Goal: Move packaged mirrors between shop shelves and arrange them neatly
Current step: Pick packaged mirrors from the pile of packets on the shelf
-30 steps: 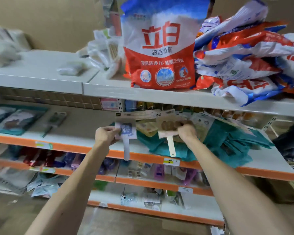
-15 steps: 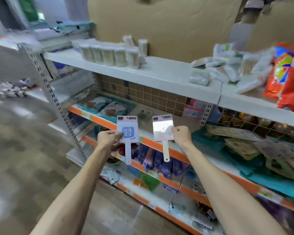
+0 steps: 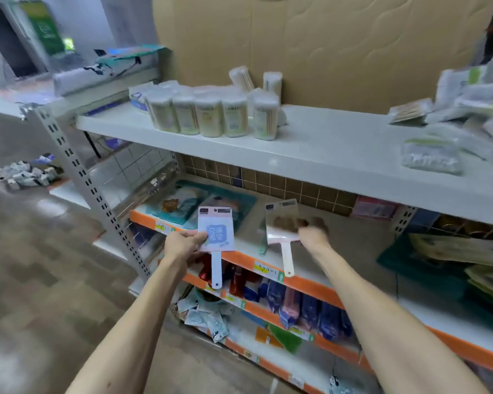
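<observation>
Each hand carries one packaged hand mirror in front of the orange-edged shelf. My left hand pinches the edge of a mirror with a blue label, its white handle hanging down. My right hand grips a second mirror by its right side; the glass reflects my fingers and its cream handle points down. Another mirror with a green handle lies on that shelf just behind, mostly hidden.
Teal flat packets lie at the shelf's left end. Cotton-swab tubs stand on the white shelf above, bagged swabs to the right. Teal and tan packets are piled at right. Lower shelves hold bottles and sachets.
The view has swung left, away from the detergent bags to this bay. Both hands have carried their mirrors along and moved closer to the orange-edged shelf.
</observation>
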`<state>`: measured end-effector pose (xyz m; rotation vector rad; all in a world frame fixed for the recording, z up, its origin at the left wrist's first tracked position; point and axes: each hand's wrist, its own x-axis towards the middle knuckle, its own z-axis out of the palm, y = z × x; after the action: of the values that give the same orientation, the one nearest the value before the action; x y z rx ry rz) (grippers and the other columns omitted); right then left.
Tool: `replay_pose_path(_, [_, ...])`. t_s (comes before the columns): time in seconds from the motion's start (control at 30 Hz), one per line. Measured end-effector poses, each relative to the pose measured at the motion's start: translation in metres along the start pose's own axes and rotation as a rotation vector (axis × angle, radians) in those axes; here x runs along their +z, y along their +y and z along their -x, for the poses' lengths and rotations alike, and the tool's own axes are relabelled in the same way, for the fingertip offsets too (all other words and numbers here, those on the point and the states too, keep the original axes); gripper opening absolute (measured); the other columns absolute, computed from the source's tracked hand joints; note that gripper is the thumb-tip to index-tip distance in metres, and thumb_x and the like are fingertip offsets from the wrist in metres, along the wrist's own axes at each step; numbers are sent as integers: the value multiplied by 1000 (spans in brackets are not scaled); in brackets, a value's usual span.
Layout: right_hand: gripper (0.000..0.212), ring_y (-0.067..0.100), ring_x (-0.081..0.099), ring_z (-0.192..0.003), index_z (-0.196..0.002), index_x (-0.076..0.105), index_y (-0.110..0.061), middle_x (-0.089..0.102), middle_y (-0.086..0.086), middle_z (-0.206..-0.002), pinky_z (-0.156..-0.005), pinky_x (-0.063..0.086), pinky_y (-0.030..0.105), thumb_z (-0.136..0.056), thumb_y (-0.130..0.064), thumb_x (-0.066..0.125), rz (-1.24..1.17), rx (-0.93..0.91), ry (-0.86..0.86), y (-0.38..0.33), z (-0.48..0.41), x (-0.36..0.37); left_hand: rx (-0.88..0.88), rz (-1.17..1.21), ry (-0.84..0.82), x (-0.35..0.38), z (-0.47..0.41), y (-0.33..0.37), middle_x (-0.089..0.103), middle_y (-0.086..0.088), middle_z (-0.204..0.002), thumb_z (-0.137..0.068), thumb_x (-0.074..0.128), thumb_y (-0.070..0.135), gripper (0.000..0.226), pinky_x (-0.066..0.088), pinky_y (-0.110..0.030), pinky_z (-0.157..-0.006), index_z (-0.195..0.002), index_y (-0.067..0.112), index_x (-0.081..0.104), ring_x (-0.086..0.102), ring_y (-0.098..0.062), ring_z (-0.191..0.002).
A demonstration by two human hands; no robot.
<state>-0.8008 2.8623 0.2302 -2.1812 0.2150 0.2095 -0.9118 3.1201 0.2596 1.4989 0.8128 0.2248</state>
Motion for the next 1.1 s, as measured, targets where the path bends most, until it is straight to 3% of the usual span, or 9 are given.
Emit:
replay_pose_path(0.17, [39, 37, 64, -104, -106, 70, 2, 67, 25, -112, -81, 51, 39, -96, -30, 51, 7, -38, 117, -26, -34, 14, 17, -55, -96, 21, -56, 22, 62, 0, -48, -84, 73, 6, 7, 57, -23, -55, -84, 5, 67, 61, -12, -48])
replay_pose_path(0.3, [35, 34, 66, -95, -86, 71, 0, 70, 24, -100, -67, 37, 29, -95, -27, 51, 12, -21, 135, -27, -45, 21, 46, -116, -193, 42, -88, 30, 60, -3, -52, -83, 74, 6, 13, 54, -23, -49, -76, 3, 64, 60, -16, -49])
replay_pose_path(0.4, [32, 36, 66, -92, -64, 56, -14, 69, 26, -96, -66, 36, 30, -94, -25, 51, 2, 25, 202, -22, -50, 24, 67, -154, -235, 54, -114, 35, 58, -10, -64, -82, 74, 3, 12, 43, -20, -40, -78, 5, 62, 54, -19, -50])
replay_pose_path(0.5, [31, 37, 67, -90, -66, 56, -14, 69, 26, -94, -66, 43, 34, -94, -26, 51, -8, 106, 253, -17, -50, 28, 35, -148, -362, 64, -137, 39, 47, -5, -54, -89, 67, 4, 23, 29, -14, -28, -75, 12, 51, 43, -3, -28])
replay_pose_path(0.57, [30, 35, 67, -89, -77, 64, -7, 69, 22, -91, -67, 44, 33, -95, -26, 50, -6, 159, 293, -18, -46, 30, 23, -222, -455, 68, -148, 40, 46, -6, -60, -92, 65, 10, 23, 31, -15, -28, -74, 14, 51, 44, -2, -29])
replay_pose_path(0.63, [35, 34, 66, -89, -90, 69, 3, 69, 20, -92, -72, 51, 38, -96, -26, 51, -24, 205, 339, -20, -43, 34, 26, -259, -475, 71, -160, 42, 61, -12, -74, -88, 70, 14, 9, 43, -19, -36, -87, 10, 62, 58, -9, -49])
replay_pose_path(0.73, [35, 36, 67, -92, -96, 68, 1, 69, 21, -97, -82, 56, 49, -97, -30, 53, -65, 244, 367, -19, -40, 46, -5, -223, -516, 74, -179, 46, 70, -17, -95, -81, 77, 11, 25, 59, -31, -60, -101, 3, 65, 67, -22, -72])
replay_pose_path(0.8, [35, 36, 69, -89, -93, 70, -2, 71, 20, -94, -78, 58, 50, -95, -33, 55, -64, 264, 390, -11, -42, 54, -26, -253, -560, 73, -187, 43, 71, -14, -99, -78, 80, 15, 31, 60, -41, -76, -102, 6, 64, 70, -25, -82])
replay_pose_path(1.1, [28, 30, 67, -86, -98, 71, -3, 71, 16, -96, -72, 54, 36, -96, -25, 55, -34, 263, 510, -22, -36, 63, 22, -269, -558, 66, -195, 43, 70, -11, -96, -84, 73, 15, 14, 58, -42, -85, -85, 14, 60, 70, -26, -89])
